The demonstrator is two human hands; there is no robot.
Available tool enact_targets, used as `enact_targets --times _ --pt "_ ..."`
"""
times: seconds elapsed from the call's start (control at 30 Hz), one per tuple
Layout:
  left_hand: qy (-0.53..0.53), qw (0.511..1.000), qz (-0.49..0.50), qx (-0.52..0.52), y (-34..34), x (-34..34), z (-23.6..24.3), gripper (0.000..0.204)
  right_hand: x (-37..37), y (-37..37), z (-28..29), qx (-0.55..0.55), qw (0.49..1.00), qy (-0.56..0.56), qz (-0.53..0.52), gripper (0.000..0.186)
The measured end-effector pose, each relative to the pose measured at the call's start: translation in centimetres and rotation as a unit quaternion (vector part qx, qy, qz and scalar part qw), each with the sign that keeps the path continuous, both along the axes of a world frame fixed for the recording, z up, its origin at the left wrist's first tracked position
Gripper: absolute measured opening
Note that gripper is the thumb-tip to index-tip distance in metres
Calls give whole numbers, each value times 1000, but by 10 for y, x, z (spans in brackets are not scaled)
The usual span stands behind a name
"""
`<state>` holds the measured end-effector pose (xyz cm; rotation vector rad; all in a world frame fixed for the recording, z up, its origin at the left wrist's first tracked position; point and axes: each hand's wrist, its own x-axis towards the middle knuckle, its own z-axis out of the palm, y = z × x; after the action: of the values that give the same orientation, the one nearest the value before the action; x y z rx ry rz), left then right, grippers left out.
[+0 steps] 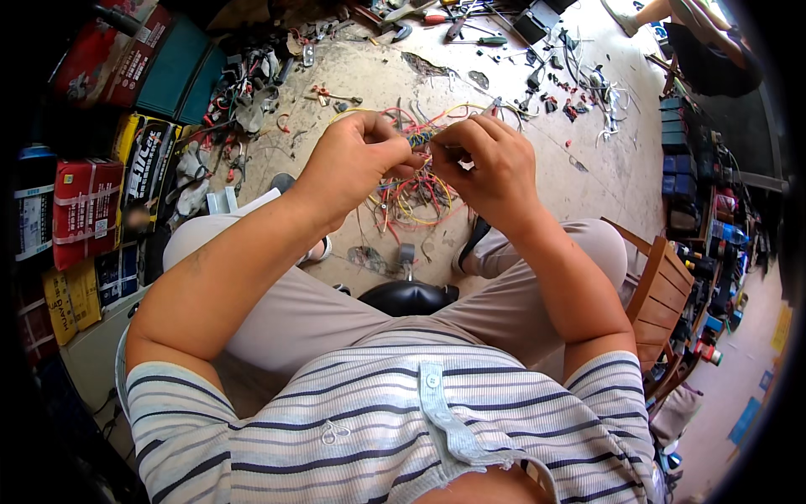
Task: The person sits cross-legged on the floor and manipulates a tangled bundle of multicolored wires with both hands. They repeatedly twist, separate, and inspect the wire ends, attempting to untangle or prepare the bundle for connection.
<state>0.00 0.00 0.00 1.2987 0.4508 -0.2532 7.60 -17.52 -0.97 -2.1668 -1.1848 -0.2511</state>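
Note:
My left hand and my right hand meet in front of me, fingers bent into pinches and tips close together. Thin coloured wires, with blue and yellow among them, show between the fingertips. The exact strand each hand pinches is mostly hidden by the fingers. Under and beyond the hands, a tangled wire bundle in red, yellow and dark colours spreads on the floor between my feet. Some of its loose ends reach out to both sides.
Hand tools and scraps litter the far floor. Boxes are stacked at the left. A wooden chair and crowded shelves stand at the right. A black rounded seat lies between my legs. Another person's leg shows far right.

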Motion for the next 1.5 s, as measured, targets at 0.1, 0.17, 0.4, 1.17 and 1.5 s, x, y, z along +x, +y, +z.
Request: enact_targets --times 0.1,0.17,0.4,1.17,1.5 --pt "-9 1000 10 -13 -2 0 0 3 1 -1 -2 14 1000 3 1 15" --pt "-17 1000 2 -3 -3 2 1 4 3 -1 -1 13 1000 -8 3 14" --pt "0 999 32 -26 -2 2 2 3 -1 1 4 43 989 140 -15 11" --pt "31 999 3 -17 -3 6 0 5 15 -11 7 7 992 117 52 5" --pt "-3 996 -70 53 -8 2 -7 5 9 -9 7 -86 994 30 63 6"
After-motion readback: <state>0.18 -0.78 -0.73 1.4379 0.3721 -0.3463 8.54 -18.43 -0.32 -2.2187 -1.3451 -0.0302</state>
